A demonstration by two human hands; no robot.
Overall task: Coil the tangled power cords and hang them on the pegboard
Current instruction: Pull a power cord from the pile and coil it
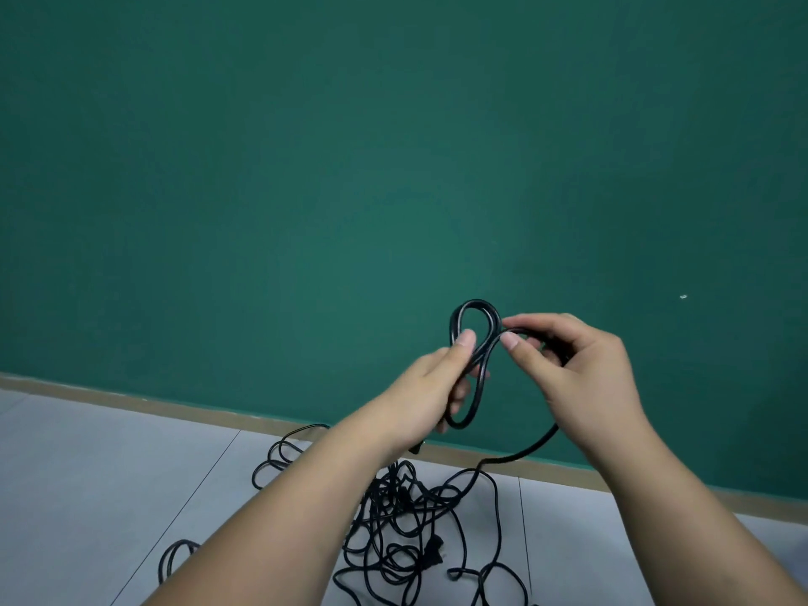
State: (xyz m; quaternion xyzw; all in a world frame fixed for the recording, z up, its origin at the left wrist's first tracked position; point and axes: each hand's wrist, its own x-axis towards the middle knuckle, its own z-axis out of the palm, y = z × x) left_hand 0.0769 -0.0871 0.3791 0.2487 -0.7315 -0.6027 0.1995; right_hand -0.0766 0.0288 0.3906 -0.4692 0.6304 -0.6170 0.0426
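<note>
Left hand (433, 387) grips the small cord coil (474, 309) raised before the wall (306, 168), right hand (586, 365) pinches its trailing length beside it; new loops should match in size, untwisted, drawn slowly from the tangle (406, 518) on the floor.

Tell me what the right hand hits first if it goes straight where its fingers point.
Pointing left past the cord loop it pinches, the right hand would probably meet the left hand at the thumb; depth unclear.
</note>
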